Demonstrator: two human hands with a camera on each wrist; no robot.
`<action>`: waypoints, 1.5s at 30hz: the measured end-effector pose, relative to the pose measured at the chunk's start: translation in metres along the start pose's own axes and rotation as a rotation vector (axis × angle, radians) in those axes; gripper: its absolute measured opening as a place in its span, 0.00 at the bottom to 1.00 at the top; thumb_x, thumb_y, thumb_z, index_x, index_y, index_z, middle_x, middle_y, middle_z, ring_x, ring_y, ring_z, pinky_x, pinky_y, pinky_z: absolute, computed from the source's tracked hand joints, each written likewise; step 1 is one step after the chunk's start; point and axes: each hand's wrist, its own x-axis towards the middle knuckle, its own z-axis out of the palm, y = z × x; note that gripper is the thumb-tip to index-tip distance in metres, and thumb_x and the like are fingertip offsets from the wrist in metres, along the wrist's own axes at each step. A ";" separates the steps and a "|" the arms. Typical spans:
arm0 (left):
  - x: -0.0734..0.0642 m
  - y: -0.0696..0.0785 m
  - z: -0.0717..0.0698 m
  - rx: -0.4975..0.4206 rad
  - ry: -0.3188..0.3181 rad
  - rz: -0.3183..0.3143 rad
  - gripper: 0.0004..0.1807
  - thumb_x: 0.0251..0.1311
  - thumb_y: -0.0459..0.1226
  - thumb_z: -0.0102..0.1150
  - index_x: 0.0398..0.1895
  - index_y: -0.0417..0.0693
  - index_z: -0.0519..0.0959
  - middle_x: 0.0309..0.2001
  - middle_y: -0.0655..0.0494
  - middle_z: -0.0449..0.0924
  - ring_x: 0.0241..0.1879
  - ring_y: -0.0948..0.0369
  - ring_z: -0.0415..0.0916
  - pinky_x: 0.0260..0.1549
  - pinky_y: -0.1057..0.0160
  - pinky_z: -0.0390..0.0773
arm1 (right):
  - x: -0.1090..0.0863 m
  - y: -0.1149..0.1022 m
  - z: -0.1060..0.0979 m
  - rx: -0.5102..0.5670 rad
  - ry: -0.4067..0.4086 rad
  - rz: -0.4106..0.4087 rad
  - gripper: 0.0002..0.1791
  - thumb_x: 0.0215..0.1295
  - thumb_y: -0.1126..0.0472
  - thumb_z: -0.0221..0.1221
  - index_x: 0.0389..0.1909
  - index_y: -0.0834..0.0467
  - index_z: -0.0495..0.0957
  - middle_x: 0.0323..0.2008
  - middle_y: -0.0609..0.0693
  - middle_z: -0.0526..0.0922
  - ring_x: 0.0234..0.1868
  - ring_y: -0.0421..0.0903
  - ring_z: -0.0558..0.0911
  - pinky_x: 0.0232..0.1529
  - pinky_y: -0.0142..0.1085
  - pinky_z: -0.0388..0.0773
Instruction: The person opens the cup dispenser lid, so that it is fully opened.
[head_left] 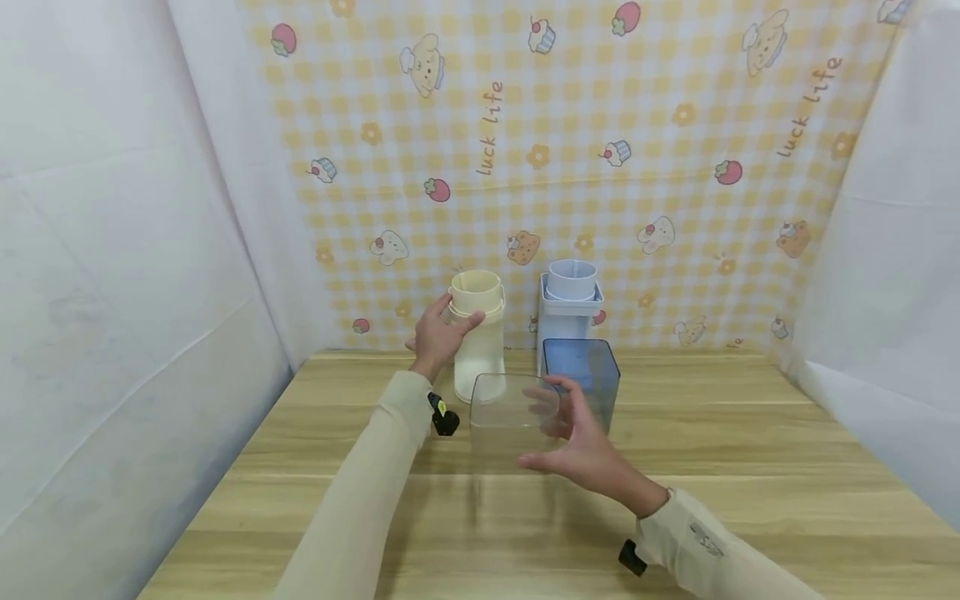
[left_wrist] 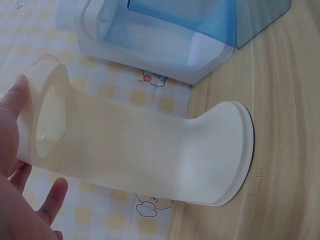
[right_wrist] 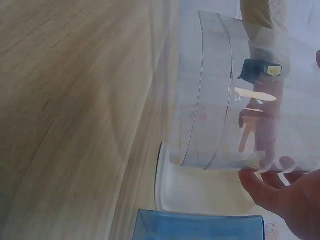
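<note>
Toward the back of the table, a cream dispenser stand (head_left: 480,354) with a round cup-like top and a rounded base stands upright. My left hand (head_left: 437,337) grips its collar, thumb on the near side and fingers around the left. In front of it, my right hand (head_left: 588,450) holds a clear plastic container (head_left: 498,442) by its right side, thumb toward me and fingers behind the wall. The right wrist view shows this container (right_wrist: 210,100) as see-through, with the left hand visible beyond it. Its lower end appears raised off the table, near the stand's base.
To the right of the cream stand is a similar pale blue stand (head_left: 566,322). A transparent blue container (head_left: 583,379) sits at its front, close to my right fingers. A patterned cloth (head_left: 600,108) hangs behind the wooden table (head_left: 720,467); white sheets hang at both sides.
</note>
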 end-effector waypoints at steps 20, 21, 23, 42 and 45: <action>0.026 -0.002 0.003 0.101 -0.073 -0.008 0.41 0.55 0.61 0.65 0.71 0.59 0.68 0.69 0.53 0.69 0.72 0.45 0.58 0.59 0.22 0.25 | 0.026 0.023 0.018 0.055 0.045 0.086 0.56 0.44 0.63 0.79 0.69 0.55 0.51 0.66 0.57 0.71 0.62 0.58 0.73 0.58 0.59 0.71; 0.026 -0.004 0.003 0.107 -0.075 -0.013 0.41 0.55 0.61 0.65 0.71 0.59 0.68 0.70 0.53 0.68 0.72 0.45 0.58 0.59 0.23 0.25 | 0.027 0.024 0.019 0.052 0.044 0.092 0.56 0.45 0.63 0.79 0.70 0.55 0.51 0.66 0.56 0.70 0.62 0.57 0.73 0.58 0.58 0.71; 0.028 -0.006 0.004 0.112 -0.071 -0.008 0.41 0.56 0.61 0.65 0.71 0.60 0.68 0.69 0.53 0.69 0.71 0.45 0.59 0.59 0.23 0.25 | 0.029 0.026 0.020 0.046 0.049 0.102 0.56 0.45 0.63 0.78 0.70 0.55 0.51 0.66 0.56 0.70 0.61 0.56 0.73 0.58 0.58 0.71; 0.036 -0.012 -0.002 0.055 -0.083 0.070 0.42 0.56 0.61 0.65 0.72 0.56 0.67 0.72 0.52 0.65 0.68 0.45 0.63 0.61 0.25 0.30 | 0.059 0.037 0.025 0.024 0.140 0.140 0.57 0.43 0.66 0.79 0.70 0.54 0.52 0.68 0.56 0.67 0.66 0.59 0.70 0.61 0.61 0.68; 0.032 -0.021 -0.006 -0.019 -0.082 0.085 0.42 0.59 0.59 0.64 0.73 0.55 0.64 0.74 0.53 0.61 0.64 0.45 0.66 0.62 0.27 0.32 | 0.063 0.039 0.027 -0.003 0.147 0.139 0.56 0.43 0.65 0.79 0.70 0.54 0.53 0.68 0.59 0.65 0.66 0.61 0.69 0.60 0.62 0.69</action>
